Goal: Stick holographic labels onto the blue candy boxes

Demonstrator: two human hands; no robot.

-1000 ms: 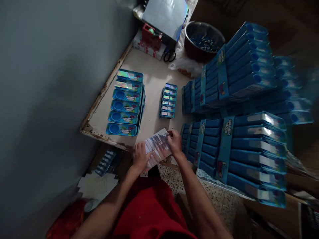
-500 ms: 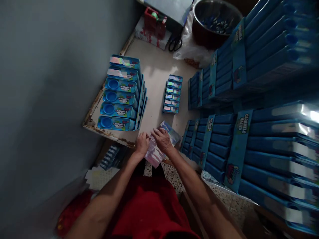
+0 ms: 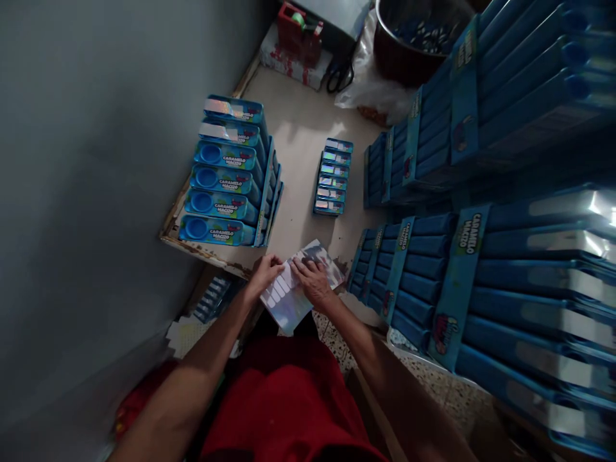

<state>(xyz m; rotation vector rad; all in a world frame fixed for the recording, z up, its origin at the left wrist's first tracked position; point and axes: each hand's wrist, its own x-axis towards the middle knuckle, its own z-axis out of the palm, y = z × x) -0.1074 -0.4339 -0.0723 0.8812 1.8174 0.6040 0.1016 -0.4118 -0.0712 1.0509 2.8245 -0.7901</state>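
Note:
A shiny, silvery sheet [image 3: 289,307] with pale strips lies tilted at the table's front edge. My left hand [image 3: 265,272] pinches its upper left edge between thumb and fingers. My right hand [image 3: 312,280] lies on top of it with the fingers spread. Beyond the sheet is a small row of blue packs [image 3: 332,181] with shiny labels on their ends. To the left, a larger row of blue boxes [image 3: 221,200] stands in a display tray; the two farthest boxes have a shiny strip over their round openings.
Tall stacks of blue boxes [image 3: 418,266] line the right side. At the back are a red tape dispenser [image 3: 298,37] on a wrapped block, black scissors [image 3: 340,77], a plastic bag [image 3: 368,90] and a metal pot [image 3: 409,51]. A grey wall [image 3: 96,160] borders the left.
The sheet has turned and now lies flatter, with more of its face showing. My left hand has shifted slightly left, and my right hand has moved slightly down.

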